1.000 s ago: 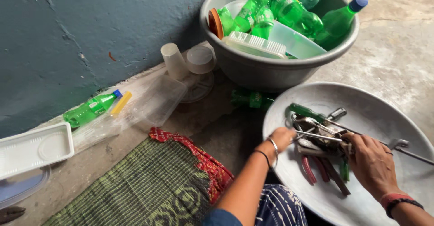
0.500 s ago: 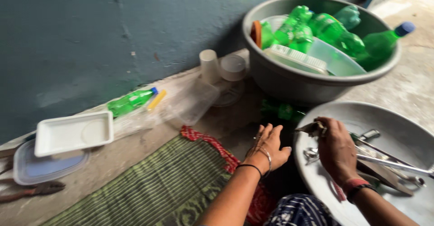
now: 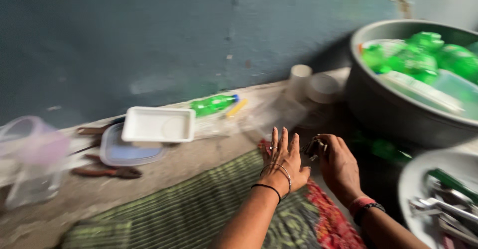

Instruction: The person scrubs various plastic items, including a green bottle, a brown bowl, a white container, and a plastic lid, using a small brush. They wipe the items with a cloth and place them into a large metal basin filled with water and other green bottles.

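Both hands hang over the near mat (image 3: 189, 204). Left hand (image 3: 283, 160) is flat with fingers spread and holds nothing. Right hand (image 3: 338, 165) is closed around a small bunch of metal pieces (image 3: 312, 146), blurred, just right of the left fingertips. Farther left lie a white tray (image 3: 158, 124) on a clear box (image 3: 124, 153) and pliers (image 3: 107, 171). A green bottle (image 3: 214, 104) lies at the wall. At right stand a grey basin (image 3: 393, 109) and a metal plate (image 3: 413, 184).

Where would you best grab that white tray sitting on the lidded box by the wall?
Probably the white tray by its near long rim, coming from above on the mat side: the rim flares outward, it lies flat on the clear box, and the wall blocks the far side.
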